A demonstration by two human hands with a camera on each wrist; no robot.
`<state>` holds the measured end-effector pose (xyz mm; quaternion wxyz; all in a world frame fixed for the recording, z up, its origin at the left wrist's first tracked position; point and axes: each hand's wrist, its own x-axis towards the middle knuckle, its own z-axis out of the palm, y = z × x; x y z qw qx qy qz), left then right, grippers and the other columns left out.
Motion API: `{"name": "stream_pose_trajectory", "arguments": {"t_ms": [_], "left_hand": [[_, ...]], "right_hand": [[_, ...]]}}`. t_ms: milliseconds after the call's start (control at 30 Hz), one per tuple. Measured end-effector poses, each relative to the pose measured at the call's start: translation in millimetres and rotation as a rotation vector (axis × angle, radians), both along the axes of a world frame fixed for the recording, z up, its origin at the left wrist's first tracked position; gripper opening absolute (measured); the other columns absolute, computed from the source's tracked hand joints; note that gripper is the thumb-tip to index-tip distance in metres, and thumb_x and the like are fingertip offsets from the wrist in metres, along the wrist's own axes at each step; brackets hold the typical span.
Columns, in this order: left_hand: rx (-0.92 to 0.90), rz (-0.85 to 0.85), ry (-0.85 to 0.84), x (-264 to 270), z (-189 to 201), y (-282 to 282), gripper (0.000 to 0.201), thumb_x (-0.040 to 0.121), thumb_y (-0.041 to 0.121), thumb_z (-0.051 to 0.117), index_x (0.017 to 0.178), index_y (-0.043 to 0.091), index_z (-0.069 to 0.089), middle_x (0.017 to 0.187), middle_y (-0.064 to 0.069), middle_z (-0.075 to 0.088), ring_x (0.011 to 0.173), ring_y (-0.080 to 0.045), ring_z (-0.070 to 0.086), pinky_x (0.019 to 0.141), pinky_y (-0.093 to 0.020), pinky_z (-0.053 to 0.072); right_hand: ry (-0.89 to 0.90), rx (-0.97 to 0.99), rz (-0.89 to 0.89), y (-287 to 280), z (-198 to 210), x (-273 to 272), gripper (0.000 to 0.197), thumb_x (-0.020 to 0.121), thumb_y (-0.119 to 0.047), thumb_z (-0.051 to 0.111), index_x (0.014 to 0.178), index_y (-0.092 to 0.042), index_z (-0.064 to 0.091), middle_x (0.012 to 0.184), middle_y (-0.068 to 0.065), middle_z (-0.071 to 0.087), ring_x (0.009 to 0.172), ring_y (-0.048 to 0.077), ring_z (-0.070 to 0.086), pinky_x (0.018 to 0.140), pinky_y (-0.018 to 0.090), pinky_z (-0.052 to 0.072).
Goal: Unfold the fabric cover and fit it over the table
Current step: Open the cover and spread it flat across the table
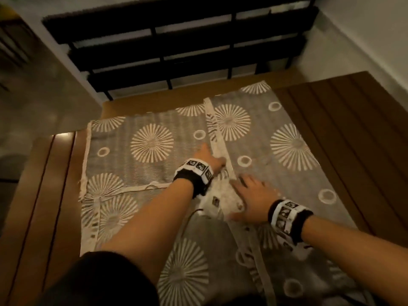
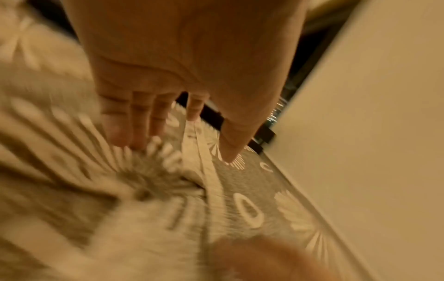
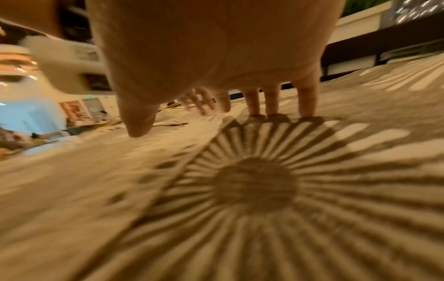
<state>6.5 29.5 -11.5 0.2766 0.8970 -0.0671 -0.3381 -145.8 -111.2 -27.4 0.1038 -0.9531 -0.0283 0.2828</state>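
A grey fabric cover (image 1: 152, 142) with white sunburst and ring patterns lies spread over the slatted wooden table (image 1: 344, 129), with folded flaps and pale hem strips (image 1: 217, 133) crossing it. My left hand (image 1: 210, 156) rests on the cover beside the central hem strip, its fingers (image 2: 134, 136) straight and their tips on the cloth. My right hand (image 1: 248, 192) lies flat on the cover just to the right and nearer me, its fingertips (image 3: 269, 112) pressing down. Neither hand grips the cloth. The left wrist view is blurred.
Bare wood shows along the table's left side (image 1: 44, 184), right side and far edge. A black slatted railing (image 1: 176, 45) stands behind the table. A white wall (image 1: 371, 40) is at the right, and grey floor (image 1: 37, 96) at the left.
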Motion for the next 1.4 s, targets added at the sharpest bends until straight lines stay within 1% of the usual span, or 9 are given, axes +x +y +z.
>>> {"name": "stream_pose_trajectory", "arguments": {"t_ms": [233,333,433,533,633,700,800,933,1400], "left_hand": [[-0.169,0.299,0.038,15,-15,-50,0.103,0.07,0.029,0.08,0.149,0.03,0.014,0.14,-0.011,0.049,0.114,-0.036,0.057,0.093,-0.05,0.051],[-0.155,0.159,0.056,24,-17,-56,0.111,0.069,0.031,0.081,0.149,0.04,0.005,0.138,-0.019,0.048,0.092,-0.039,0.066,0.069,-0.04,0.056],[-0.262,0.035,0.046,26,-17,-61,0.087,0.078,0.012,0.075,0.146,0.033,0.025,0.095,-0.018,0.062,0.062,-0.03,0.061,0.057,-0.034,0.05],[-0.375,0.074,0.024,36,-16,-60,0.066,0.08,-0.008,0.06,0.134,0.029,0.048,0.111,-0.014,0.059,0.057,-0.025,0.065,0.05,-0.029,0.053],[-0.342,0.021,0.109,53,-18,-58,0.058,0.08,-0.014,0.042,0.124,0.018,0.063,0.065,-0.001,0.061,0.037,-0.011,0.047,0.038,-0.022,0.043],[-0.2,-0.184,0.062,65,-16,-58,0.067,0.076,-0.014,0.043,0.127,0.025,0.062,0.06,0.003,0.059,0.047,-0.018,0.05,0.04,-0.023,0.039],[0.087,-0.536,-0.148,82,-10,-62,0.083,0.074,-0.009,0.061,0.139,0.04,0.045,0.121,-0.012,0.063,0.097,-0.03,0.065,0.073,-0.033,0.056],[0.139,-0.611,-0.367,87,-8,-79,0.055,0.084,0.017,0.06,0.135,0.034,0.051,0.142,-0.015,0.048,0.123,-0.035,0.052,0.102,-0.036,0.043],[0.064,-0.728,-0.557,27,60,-276,0.03,0.096,0.026,0.047,0.119,0.019,0.065,0.126,-0.011,0.062,0.113,-0.033,0.056,0.077,-0.03,0.039]], "right_hand": [[-0.023,-0.027,0.005,32,0,-33,0.111,0.061,-0.081,0.054,0.148,-0.024,0.015,0.157,0.013,0.005,0.142,0.04,0.009,0.108,0.06,0.021],[-0.067,-0.015,-0.002,34,1,-32,0.095,0.063,-0.063,0.063,0.142,-0.025,0.026,0.153,0.014,0.009,0.137,0.04,0.017,0.102,0.056,0.028],[-0.028,-0.022,-0.026,33,4,-36,0.092,0.072,-0.04,0.067,0.146,-0.025,0.014,0.154,0.014,0.007,0.137,0.038,0.018,0.102,0.054,0.034],[-0.013,-0.034,-0.115,27,10,-51,0.093,0.076,-0.014,0.066,0.147,-0.03,0.008,0.153,0.016,0.012,0.133,0.037,0.024,0.097,0.049,0.039],[-0.028,-0.013,-0.164,18,13,-69,0.082,0.077,-0.003,0.063,0.141,-0.03,0.02,0.136,0.017,0.032,0.115,0.035,0.041,0.081,0.042,0.044],[-0.011,-0.038,-0.207,11,14,-81,0.081,0.075,-0.004,0.068,0.137,-0.031,0.025,0.127,0.014,0.039,0.108,0.033,0.047,0.08,0.042,0.049],[0.074,-0.018,-0.323,3,15,-99,0.074,0.075,-0.014,0.072,0.134,-0.03,0.03,0.126,0.012,0.041,0.106,0.032,0.052,0.082,0.041,0.053],[0.123,0.054,-0.309,-11,27,-115,0.034,0.091,-0.037,0.052,0.122,-0.026,0.044,0.132,0.012,0.044,0.112,0.033,0.053,0.091,0.036,0.043],[0.152,-0.086,-0.537,-215,53,-152,0.038,0.076,-0.013,0.063,0.104,-0.033,0.046,0.089,-0.004,0.038,0.06,0.012,0.04,0.058,0.026,0.035]]}}
